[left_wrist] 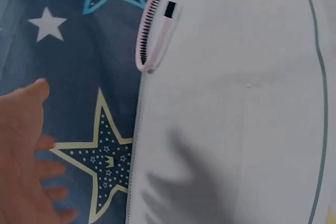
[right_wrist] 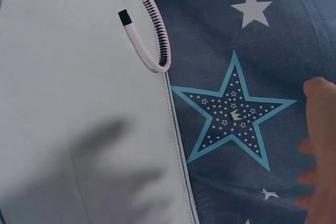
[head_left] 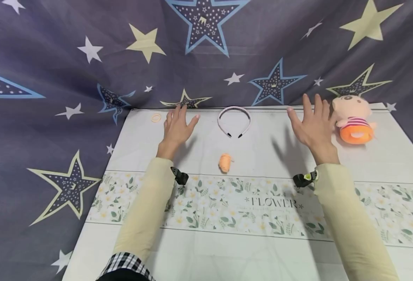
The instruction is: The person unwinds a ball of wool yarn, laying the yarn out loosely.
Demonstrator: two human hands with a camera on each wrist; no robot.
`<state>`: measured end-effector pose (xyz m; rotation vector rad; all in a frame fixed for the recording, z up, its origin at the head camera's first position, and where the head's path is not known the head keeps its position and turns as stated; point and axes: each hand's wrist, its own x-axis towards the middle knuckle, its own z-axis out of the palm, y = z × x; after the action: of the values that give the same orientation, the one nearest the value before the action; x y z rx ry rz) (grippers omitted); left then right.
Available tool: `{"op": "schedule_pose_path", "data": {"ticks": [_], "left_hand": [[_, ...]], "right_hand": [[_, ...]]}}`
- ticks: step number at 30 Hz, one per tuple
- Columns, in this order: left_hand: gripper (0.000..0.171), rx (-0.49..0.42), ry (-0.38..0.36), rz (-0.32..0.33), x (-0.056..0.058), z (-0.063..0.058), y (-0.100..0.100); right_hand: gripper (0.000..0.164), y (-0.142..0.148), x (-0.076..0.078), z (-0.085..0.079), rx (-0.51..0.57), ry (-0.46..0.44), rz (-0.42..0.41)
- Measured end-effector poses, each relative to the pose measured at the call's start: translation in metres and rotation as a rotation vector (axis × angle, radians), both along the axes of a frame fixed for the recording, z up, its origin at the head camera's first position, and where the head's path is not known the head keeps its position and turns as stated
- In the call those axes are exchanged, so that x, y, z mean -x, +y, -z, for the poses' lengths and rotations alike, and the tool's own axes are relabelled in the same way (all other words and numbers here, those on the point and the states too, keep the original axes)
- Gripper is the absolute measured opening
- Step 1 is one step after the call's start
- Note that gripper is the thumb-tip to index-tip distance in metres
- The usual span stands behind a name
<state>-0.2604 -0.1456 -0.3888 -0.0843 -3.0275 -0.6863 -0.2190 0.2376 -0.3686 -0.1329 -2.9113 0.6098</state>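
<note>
Both hands are held above the table with nothing in them. The left hand [head_left: 176, 130] has its fingers spread, between an orange hair tie [head_left: 156, 118] and a pale pink headband [head_left: 222, 124] with black teeth and black tips. In the left wrist view that hand [left_wrist: 23, 161] shows at the left edge. The right hand [head_left: 313, 127], fingers extended, is just left of a plush toy [head_left: 355, 132] with a striped top and orange lower half. In the right wrist view the right hand [right_wrist: 321, 150] is partly cut off. A small orange bundle [head_left: 225, 162] lies below the headband.
A white table covering [head_left: 262, 156] carries a floral band [head_left: 227, 207] with the word FLOWER. Behind the table's far edge hangs a dark curtain [head_left: 178, 23] printed with stars. A small camera is strapped on each wrist.
</note>
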Motion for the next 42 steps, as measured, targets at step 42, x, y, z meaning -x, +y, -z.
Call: {"op": "schedule_pose_path", "data": {"ticks": [42], "left_hand": [[0.058, -0.354, -0.295, 0.475, -0.069, 0.054, 0.054]], "right_hand": [[0.033, -0.104, -0.029, 0.079, 0.616, -0.21, -0.484]]}}
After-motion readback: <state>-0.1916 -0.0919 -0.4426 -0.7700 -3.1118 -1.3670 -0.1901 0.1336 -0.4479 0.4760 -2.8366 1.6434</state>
